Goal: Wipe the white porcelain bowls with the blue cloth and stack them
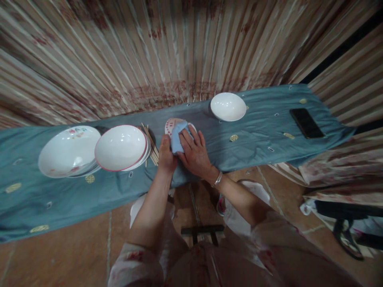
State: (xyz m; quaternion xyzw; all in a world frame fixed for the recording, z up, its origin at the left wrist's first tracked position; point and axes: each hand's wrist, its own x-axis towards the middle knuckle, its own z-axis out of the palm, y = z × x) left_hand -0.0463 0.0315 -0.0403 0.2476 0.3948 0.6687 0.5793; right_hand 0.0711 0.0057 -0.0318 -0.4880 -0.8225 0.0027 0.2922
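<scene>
In front of me, over the table, is a small white bowl with red markings. My left hand grips its near left edge, thumb up. A folded light-blue cloth lies against the bowl, pressed there by the fingers of my right hand. Much of the bowl is hidden by the cloth and my fingers. Several wooden chopsticks rest on the tablecloth just left of my left hand. Beyond my right hand stands a plain white bowl.
Stacked red-rimmed bowls and a stack of larger flowered dishes occupy the left side of the blue-green tablecloth. A black phone lies at the right. Pleated curtains hang along the table's back edge.
</scene>
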